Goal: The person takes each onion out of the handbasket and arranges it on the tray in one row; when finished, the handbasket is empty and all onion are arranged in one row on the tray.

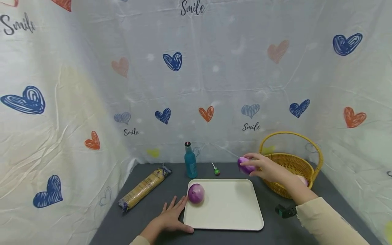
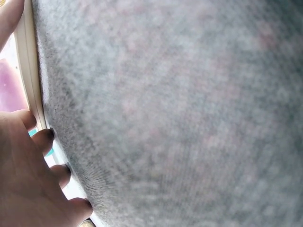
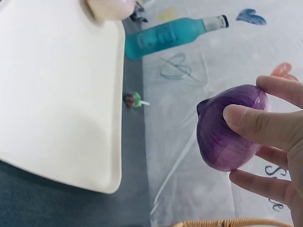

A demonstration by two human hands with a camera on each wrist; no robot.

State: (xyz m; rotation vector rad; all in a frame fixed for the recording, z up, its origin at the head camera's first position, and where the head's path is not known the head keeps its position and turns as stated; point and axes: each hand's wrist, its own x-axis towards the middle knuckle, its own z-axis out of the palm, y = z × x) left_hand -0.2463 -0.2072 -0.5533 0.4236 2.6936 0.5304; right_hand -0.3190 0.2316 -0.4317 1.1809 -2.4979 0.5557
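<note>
My right hand [image 1: 265, 167] grips a purple onion [image 3: 227, 135] in the air, beyond the tray's far right corner and left of the wicker basket [image 1: 286, 160]. Thumb and fingertips press on the onion's sides in the right wrist view. A second purple onion [image 1: 196, 193] sits on the cream tray [image 1: 228, 207], close to its left edge. Along that edge my left hand [image 1: 170, 217] lies with fingers spread, touching the rim. The left wrist view shows those fingers against the tray's side. Something pale pink [image 1: 303, 180] partly shows in the basket, mostly hidden by my right forearm.
Left of the tray lies a long yellow packet [image 1: 145, 188], perhaps of noodles. A blue bottle [image 1: 190, 161] stands behind the tray, with a green lollipop [image 1: 216, 171] to its right. The basket's tall handle [image 1: 291, 132] arches upward. A printed curtain [image 1: 214, 85] hangs behind the dark table.
</note>
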